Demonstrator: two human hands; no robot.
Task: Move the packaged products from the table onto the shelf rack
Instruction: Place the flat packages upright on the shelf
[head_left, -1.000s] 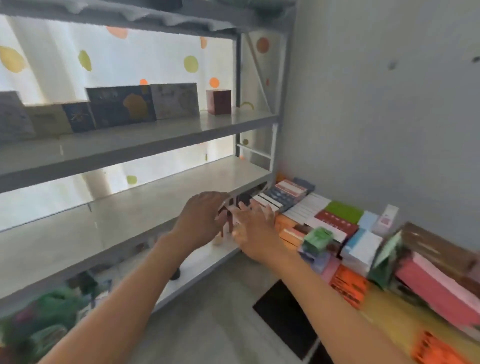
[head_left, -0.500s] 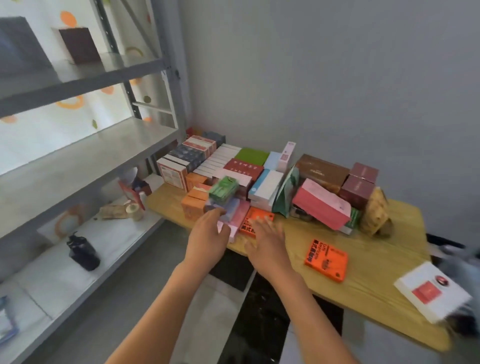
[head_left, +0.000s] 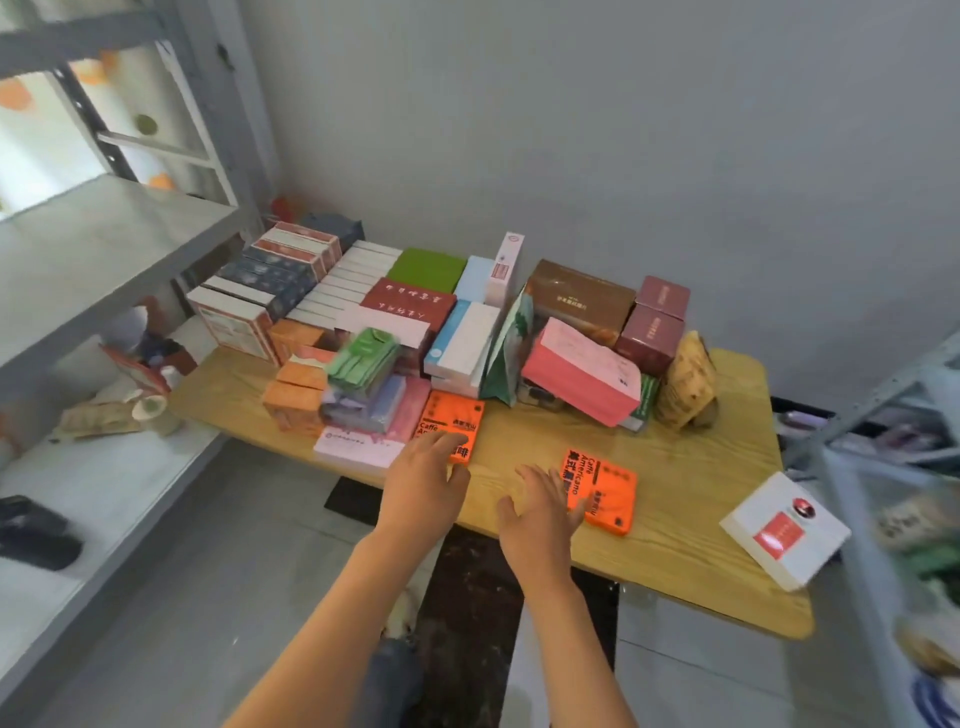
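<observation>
Left hand (head_left: 423, 480) released, covering orange packet (head_left: 452, 422) corner; right hand (head_left: 540, 512) spread, hiding second orange packet (head_left: 605, 491) edge.

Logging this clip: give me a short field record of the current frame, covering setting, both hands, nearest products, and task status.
setting: wooden table against a grey wall, grey shelf rack at left
left hand: open, fingers over the left orange coffee pack
right hand: open, fingers spread, at the edge of the right orange coffee pack
other products: pink box, white box with red label, stacked cartons
task status: neither pack lifted yet; many products on the table
</observation>
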